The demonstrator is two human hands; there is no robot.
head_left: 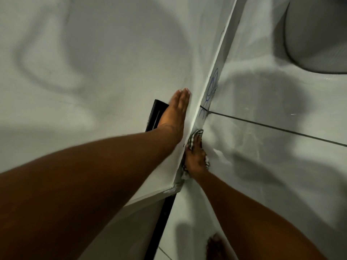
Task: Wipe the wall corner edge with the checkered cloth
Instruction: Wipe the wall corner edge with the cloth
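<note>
I have the right hand (196, 158) low and centre-right in the frame, fingers pressed flat and closed over the checkered cloth (195, 136), pinning it against the wall corner edge (210, 79). That edge runs as a long pale strip from the cloth up toward the top right, with blue pen scribbles (212, 89) just above the cloth. The left hand (177, 113) lies open and flat on the wall beside the edge, holding nothing. I judge the right hand should stroke upward along the strip.

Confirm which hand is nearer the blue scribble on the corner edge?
Left. The left hand lies flat on the wall just left of the scribble; the right hand, pressing the cloth, is lower down.
</note>
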